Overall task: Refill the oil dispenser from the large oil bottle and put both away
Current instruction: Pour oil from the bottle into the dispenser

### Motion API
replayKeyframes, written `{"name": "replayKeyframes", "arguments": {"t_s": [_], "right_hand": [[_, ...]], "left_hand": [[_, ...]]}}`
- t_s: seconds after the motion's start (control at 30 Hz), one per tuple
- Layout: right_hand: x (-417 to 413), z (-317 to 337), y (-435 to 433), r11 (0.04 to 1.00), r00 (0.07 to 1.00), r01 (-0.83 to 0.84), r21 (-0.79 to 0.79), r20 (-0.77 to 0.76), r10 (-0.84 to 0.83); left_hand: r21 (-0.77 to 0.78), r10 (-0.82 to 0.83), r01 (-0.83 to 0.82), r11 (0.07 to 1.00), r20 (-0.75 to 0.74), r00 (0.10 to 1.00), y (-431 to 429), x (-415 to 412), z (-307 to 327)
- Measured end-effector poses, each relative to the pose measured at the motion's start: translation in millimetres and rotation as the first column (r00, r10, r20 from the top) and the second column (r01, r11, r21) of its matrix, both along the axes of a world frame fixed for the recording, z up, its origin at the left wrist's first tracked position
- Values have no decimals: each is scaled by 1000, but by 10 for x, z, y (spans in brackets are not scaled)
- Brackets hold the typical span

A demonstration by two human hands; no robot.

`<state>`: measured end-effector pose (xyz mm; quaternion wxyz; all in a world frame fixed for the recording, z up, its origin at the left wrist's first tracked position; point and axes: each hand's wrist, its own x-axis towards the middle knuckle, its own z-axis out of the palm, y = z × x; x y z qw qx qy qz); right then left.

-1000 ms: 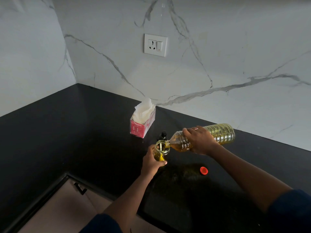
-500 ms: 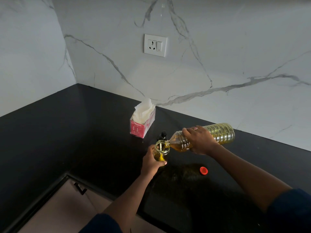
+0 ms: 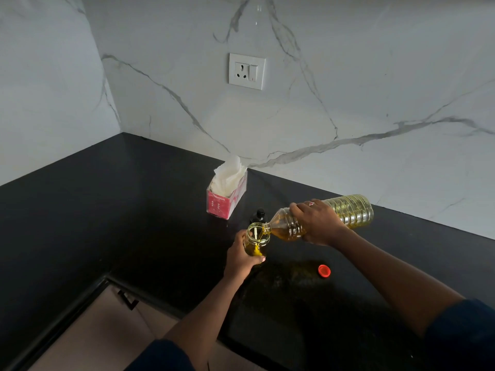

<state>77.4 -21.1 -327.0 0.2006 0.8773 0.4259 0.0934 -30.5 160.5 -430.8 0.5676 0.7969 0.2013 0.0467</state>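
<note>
On my feed both arms wear dark navy: the left sleeve [image 3: 160, 357] and right sleeve [image 3: 463, 336] end near the elbows, forearms bare. A ring [image 3: 311, 203] with a reddish top sits on the right hand [image 3: 318, 223].

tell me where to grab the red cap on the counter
Probably best to pinch the red cap across its rim from straight above: it is round and lies flat and low on the black counter, with bare counter all round it.
</note>
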Motion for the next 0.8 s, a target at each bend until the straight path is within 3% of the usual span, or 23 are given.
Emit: {"name": "replayKeyframes", "arguments": {"t_s": [0.8], "right_hand": [[-11,2,5,1000,1000,11,-10,14,-11]], "left_hand": [[44,-4,5,999,-9,1000,5,-11,12]]}}
